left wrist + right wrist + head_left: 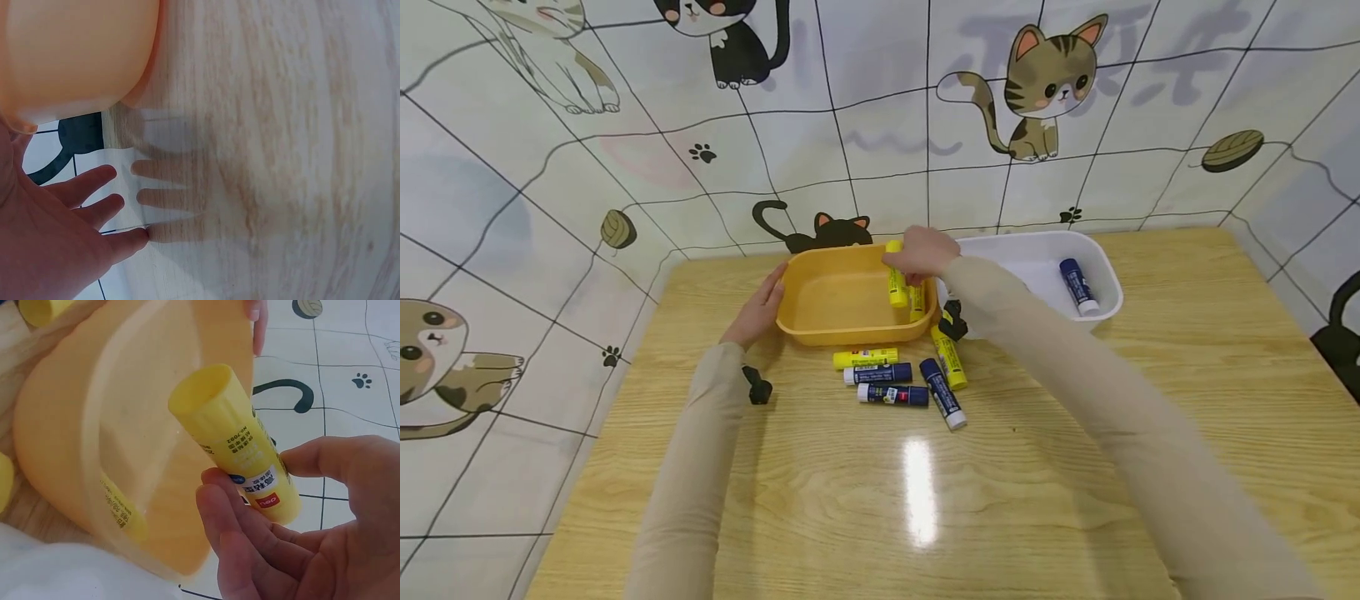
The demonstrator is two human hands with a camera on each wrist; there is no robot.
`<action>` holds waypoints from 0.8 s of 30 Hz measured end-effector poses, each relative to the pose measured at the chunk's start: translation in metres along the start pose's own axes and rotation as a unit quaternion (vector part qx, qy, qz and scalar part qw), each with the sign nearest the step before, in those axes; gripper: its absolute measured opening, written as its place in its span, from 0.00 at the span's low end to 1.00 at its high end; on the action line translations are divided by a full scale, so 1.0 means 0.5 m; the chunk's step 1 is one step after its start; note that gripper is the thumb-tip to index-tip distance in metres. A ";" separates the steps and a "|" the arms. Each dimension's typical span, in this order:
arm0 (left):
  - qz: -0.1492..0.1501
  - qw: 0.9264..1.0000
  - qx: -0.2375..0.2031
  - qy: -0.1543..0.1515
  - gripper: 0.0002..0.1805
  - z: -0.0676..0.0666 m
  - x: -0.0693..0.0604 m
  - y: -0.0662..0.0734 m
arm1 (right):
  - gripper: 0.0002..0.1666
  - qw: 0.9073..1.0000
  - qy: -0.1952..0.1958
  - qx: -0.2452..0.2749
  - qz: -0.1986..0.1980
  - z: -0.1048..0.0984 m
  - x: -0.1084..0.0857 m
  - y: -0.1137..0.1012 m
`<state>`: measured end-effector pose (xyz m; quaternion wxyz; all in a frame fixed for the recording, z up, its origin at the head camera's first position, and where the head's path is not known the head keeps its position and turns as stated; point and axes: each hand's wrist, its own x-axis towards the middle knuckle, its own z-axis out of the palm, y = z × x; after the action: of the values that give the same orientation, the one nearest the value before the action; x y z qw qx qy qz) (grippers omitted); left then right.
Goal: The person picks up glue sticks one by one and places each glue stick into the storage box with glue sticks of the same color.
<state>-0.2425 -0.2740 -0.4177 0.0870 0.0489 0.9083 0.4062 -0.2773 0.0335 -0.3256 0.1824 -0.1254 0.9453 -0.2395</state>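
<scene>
Over the right part of a yellow-orange plastic bin (820,292), my right hand (927,252) pinches a yellow glue stick (897,283) between thumb and fingers. The right wrist view shows this glue stick (244,447) tilted, with a hollow-looking end upward. Below it, another yellow glue stick (917,304) lies inside the bin at the right end. At the bin's left end, my left hand (758,310) rests against the rim. Three of its fingers (94,184) are extended loosely in the left wrist view; the contact with the bin is partly hidden.
A white bin (1037,246) stands to the right, holding a dark blue glue stick (1078,286). In front of the yellow bin lie a yellow glue stick (865,358), several dark blue ones (892,395) and a slanted yellow one (950,358). A cat-patterned cloth (880,133) hangs behind.
</scene>
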 end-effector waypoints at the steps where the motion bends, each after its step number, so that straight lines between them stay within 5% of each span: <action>1: 0.001 1.000 0.000 0.001 0.28 0.000 0.001 0.000 | 0.21 1.000 -0.001 -0.001 0.003 0.001 0.007 -0.002; 10: 0.000 1.000 0.005 0.000 0.28 0.000 -0.002 0.000 | 0.21 0.997 -0.036 -0.042 0.045 0.021 0.060 -0.004; 24: -0.013 1.000 0.004 -0.001 0.28 0.001 -0.003 -0.001 | 0.17 0.988 -0.054 -0.123 0.073 0.044 0.080 -0.015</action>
<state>-0.2409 -0.2743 -0.4181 0.0926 0.0380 0.9104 0.4014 -0.3034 0.0054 -0.3512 0.2333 -0.0904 0.9630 -0.1002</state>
